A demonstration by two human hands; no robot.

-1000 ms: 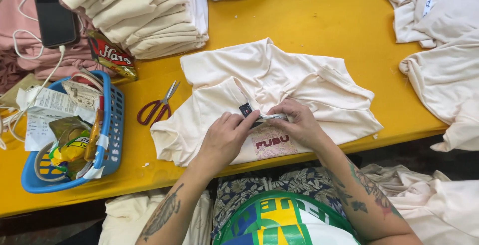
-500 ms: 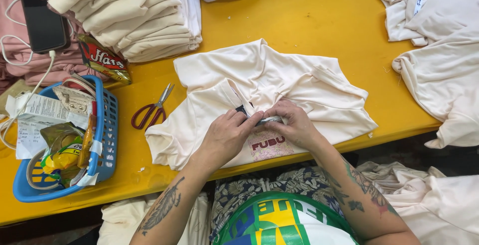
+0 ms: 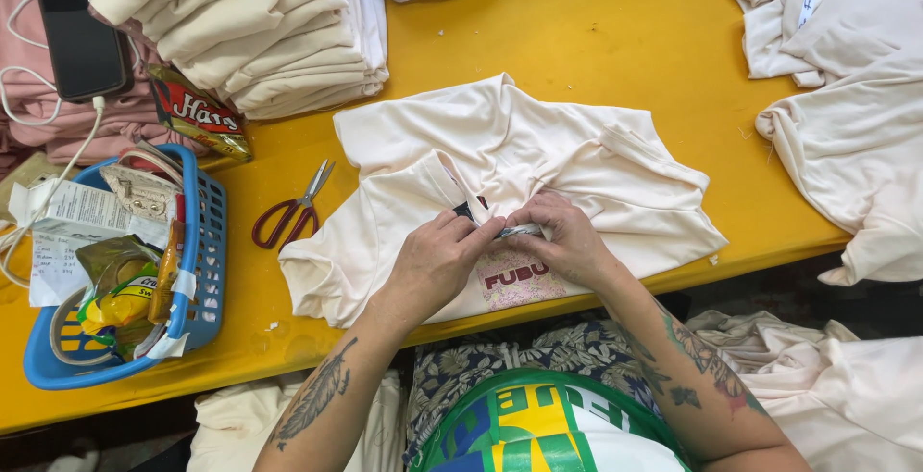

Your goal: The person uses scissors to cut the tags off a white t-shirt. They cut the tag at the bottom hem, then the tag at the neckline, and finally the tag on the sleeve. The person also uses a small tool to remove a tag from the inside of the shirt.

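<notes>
Cream shirt (image 3: 538, 160) lies mid-table; your left hand (image 3: 435, 262) and right hand (image 3: 567, 241) pinch its dark neck label (image 3: 469, 211), and loose fabric could slip toward 12 o'clock, skewing it, scissors (image 3: 293, 211) at 9 o'clock.

On your yellow bench (image 3: 596, 39) you have red-handled scissors (image 3: 291, 211), a blue basket (image 3: 197, 270) and stacked cream shirts (image 3: 231, 30).
</notes>
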